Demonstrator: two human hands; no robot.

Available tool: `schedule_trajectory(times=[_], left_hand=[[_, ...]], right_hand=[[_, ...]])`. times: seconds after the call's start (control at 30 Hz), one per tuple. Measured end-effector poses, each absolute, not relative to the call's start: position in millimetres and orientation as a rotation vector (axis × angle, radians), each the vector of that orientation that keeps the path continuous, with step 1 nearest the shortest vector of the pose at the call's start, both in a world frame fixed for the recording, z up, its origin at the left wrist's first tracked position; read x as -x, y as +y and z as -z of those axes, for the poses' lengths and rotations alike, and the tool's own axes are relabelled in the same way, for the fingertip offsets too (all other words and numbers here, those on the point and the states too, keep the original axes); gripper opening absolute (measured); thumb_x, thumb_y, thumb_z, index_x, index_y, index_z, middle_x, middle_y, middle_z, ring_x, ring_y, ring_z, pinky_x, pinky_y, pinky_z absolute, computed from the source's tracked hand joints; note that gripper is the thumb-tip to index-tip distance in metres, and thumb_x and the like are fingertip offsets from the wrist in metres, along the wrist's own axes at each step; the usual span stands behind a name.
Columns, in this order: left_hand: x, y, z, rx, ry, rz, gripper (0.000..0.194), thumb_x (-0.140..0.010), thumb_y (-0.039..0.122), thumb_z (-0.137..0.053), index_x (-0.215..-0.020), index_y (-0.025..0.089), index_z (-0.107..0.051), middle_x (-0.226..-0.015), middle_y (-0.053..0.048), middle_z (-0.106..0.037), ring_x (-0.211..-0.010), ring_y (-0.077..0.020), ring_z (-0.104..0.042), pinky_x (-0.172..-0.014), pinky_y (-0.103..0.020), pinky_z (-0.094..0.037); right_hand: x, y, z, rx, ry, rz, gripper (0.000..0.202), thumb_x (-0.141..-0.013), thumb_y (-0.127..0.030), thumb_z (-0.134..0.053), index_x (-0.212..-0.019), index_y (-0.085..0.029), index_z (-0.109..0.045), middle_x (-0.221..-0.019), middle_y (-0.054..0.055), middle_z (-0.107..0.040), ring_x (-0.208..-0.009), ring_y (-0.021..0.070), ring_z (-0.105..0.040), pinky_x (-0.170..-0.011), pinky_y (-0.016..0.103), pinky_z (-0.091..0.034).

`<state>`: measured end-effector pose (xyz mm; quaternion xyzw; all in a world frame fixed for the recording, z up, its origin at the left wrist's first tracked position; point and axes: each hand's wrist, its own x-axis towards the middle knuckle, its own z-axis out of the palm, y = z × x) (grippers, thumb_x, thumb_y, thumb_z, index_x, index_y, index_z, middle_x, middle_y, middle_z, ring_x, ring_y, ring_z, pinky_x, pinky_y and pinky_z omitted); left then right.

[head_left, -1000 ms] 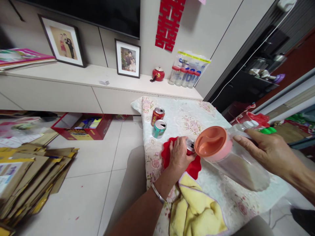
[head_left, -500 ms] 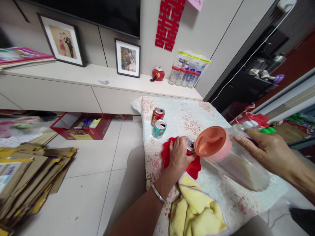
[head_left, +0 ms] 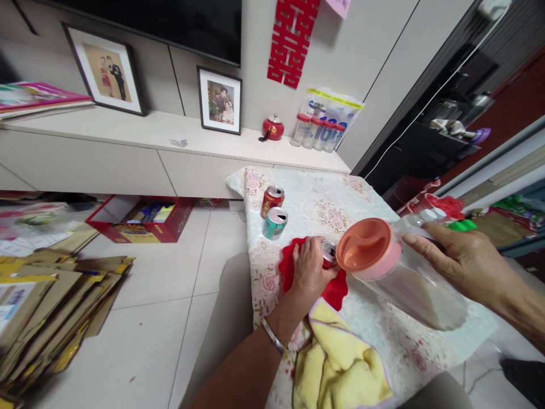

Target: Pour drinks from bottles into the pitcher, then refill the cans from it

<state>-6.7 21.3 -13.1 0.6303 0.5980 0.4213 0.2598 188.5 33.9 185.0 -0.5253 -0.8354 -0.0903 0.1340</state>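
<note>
My left hand [head_left: 309, 266] is wrapped round a red can [head_left: 328, 253] standing over a red scalloped mat [head_left: 336, 291]. With its fingers closed on the handle, my right hand [head_left: 464, 258] holds a clear pitcher [head_left: 413, 295] tilted toward the can. The pitcher's orange lid [head_left: 365, 245] is at the can's rim; whether liquid flows is too small to tell. A green can [head_left: 275, 223] and another red can [head_left: 273, 200], both opened, stand upright beyond my left hand. A yellow cloth [head_left: 340, 363] lies crumpled at the near side of the mat.
The table [head_left: 298, 182] has a flowered cloth and meets a white cabinet [head_left: 145, 128] bearing picture frames, a red pot [head_left: 273, 128] and lidded jars [head_left: 317, 133]. Left on the floor are a red box [head_left: 170, 224] and flattened cardboard [head_left: 55, 318]. A red basket [head_left: 419, 204] stands at right.
</note>
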Motion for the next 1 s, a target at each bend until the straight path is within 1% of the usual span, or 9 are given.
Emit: schedule_trajectory(times=[0.1, 0.2, 0.37, 0.57, 0.7, 0.87, 1.0], left_hand=[[6.6, 21.5, 12.6, -1.696, 1.626, -1.131, 0.060, -0.079, 0.031, -0.081, -0.129, 0.022, -0.048, -0.132, -0.010, -0.065, -0.129, -0.0321, -0.058, -0.112, -0.052, -0.042], [6.8, 21.8, 12.7, -1.702, 1.625, -1.129, 0.060, -0.079, 0.030, -0.081, -0.128, 0.021, -0.049, -0.131, -0.010, -0.065, -0.128, -0.0320, -0.059, -0.112, -0.053, -0.041], [7.2, 21.8, 12.8, -1.724, 1.619, -1.141, 0.061, -0.079, 0.031, -0.081, -0.129, 0.023, -0.048, -0.129, -0.009, -0.066, -0.128, -0.0317, -0.059, -0.113, -0.053, -0.041], [7.4, 21.2, 10.9, -1.707, 1.628, -1.120, 0.061, -0.079, 0.031, -0.082, -0.129, 0.022, -0.048, -0.132, -0.011, -0.065, -0.130, -0.0323, -0.058, -0.116, -0.055, -0.038], [6.8, 21.4, 11.9, -1.702, 1.622, -1.126, 0.061, -0.079, 0.032, -0.081, -0.129, 0.024, -0.048, -0.132, -0.010, -0.065, -0.130, -0.0317, -0.059, -0.115, -0.054, -0.040], [7.1, 21.1, 10.1, -1.696, 1.621, -1.106, 0.061, -0.079, 0.032, -0.081, -0.129, 0.023, -0.047, -0.134, -0.011, -0.065, -0.133, -0.0315, -0.057, -0.119, -0.057, -0.034], [7.7, 20.4, 7.9, -1.688, 1.620, -1.107, 0.060, -0.080, 0.033, -0.080, -0.129, 0.024, -0.047, -0.134, -0.011, -0.065, -0.133, -0.0312, -0.057, -0.120, -0.057, -0.032]], right_hand=[[-189.0, 34.0, -185.1, 1.512, -2.433, 0.204, 0.066, -0.092, -0.083, -0.033, -0.061, -0.027, -0.050, -0.043, -0.004, -0.044, -0.035, 0.0153, -0.043, -0.040, 0.032, -0.035], [-189.3, 34.2, -185.2, 1.513, -2.427, 0.203, 0.067, -0.092, -0.084, -0.032, -0.062, -0.026, -0.051, -0.044, -0.004, -0.045, -0.036, 0.0161, -0.044, -0.041, 0.032, -0.035], [-188.7, 34.8, -185.5, 1.533, -2.430, 0.193, 0.067, -0.091, -0.084, -0.033, -0.062, -0.026, -0.052, -0.044, -0.003, -0.046, -0.036, 0.0164, -0.044, -0.042, 0.033, -0.035], [-189.3, 34.3, -185.1, 1.490, -2.433, 0.196, 0.065, -0.093, -0.081, -0.035, -0.062, -0.026, -0.051, -0.043, -0.004, -0.044, -0.036, 0.0157, -0.043, -0.041, 0.032, -0.034], [-191.3, 34.1, -184.9, 1.505, -2.439, 0.197, 0.066, -0.093, -0.081, -0.034, -0.063, -0.026, -0.052, -0.044, -0.004, -0.046, -0.036, 0.0156, -0.043, -0.041, 0.032, -0.034], [-191.3, 34.5, -185.1, 1.514, -2.430, 0.191, 0.067, -0.092, -0.083, -0.034, -0.062, -0.026, -0.051, -0.043, -0.004, -0.044, -0.036, 0.0155, -0.043, -0.041, 0.032, -0.034], [-189.8, 33.9, -186.1, 1.527, -2.429, 0.179, 0.067, -0.091, -0.084, -0.034, -0.061, -0.026, -0.049, -0.043, -0.004, -0.044, -0.036, 0.0157, -0.043, -0.042, 0.032, -0.034]])
